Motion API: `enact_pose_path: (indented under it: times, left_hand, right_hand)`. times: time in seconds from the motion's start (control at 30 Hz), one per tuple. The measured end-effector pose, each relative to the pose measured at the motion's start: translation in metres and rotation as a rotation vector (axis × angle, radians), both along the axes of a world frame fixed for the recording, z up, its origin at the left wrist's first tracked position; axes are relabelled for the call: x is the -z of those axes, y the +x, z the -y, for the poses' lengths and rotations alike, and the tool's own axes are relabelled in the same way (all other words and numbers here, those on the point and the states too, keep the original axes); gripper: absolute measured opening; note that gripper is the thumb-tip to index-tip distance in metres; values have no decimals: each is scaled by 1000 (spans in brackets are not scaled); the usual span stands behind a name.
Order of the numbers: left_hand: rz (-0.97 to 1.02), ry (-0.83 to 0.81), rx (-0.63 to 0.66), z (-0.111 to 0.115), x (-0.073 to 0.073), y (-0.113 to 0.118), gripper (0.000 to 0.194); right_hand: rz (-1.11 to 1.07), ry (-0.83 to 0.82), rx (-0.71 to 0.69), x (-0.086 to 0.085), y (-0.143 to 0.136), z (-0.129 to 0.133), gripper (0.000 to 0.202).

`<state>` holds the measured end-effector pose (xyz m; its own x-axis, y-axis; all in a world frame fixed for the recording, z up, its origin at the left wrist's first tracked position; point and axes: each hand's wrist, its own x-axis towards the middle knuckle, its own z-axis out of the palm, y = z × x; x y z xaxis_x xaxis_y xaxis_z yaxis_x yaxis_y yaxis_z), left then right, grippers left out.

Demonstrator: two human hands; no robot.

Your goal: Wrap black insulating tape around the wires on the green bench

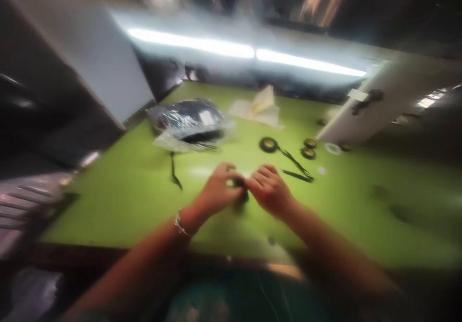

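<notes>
My left hand (221,190), with a bracelet at the wrist, curls its thumb and fingers around a small dark object (239,183) above the front middle of the table. Blur and the fingers hide what kind of object it is. On its other side my right hand (270,191) is closed, its thumb and forefinger pinched at the object's edge. Whether those fingertips hold a loose end of it cannot be made out. To the right of my hands lie a thin black strip (298,175) and a bundle of dark cords (294,161) beside a black tape roll (268,144).
A dark item in a clear plastic bag (191,117) lies at the back left of the green table (126,206). Near it is a short black strap (174,172). Crumpled paper (265,108), small tape rolls (308,152) and a white ring (332,148) lie farther back. White panels (355,108) flank the table.
</notes>
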<state>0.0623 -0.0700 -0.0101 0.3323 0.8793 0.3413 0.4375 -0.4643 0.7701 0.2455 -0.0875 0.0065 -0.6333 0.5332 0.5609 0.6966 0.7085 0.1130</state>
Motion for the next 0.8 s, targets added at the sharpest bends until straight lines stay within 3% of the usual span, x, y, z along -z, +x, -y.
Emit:
enact_pose_path:
  times: [0.13,0.37,0.57,0.67,0.8]
  left_hand:
    - [-18,-102,20,-2,0,-4,16]
    - [-39,-87,73,-5,-3,-7,25]
    - [12,-149,96,-6,1,-5,19]
    - [-4,-63,39,-4,2,-3,15]
    - [-36,171,-22,1,1,-2,20]
  right_hand:
    - [-7,-2,11,2,0,0,25]
    - [-43,13,29,12,3,-5,25]
    - [-130,17,81,15,3,-6,25]
    - [-167,-5,81,14,3,-5,24]
    - [-212,-47,72,14,1,-4,24]
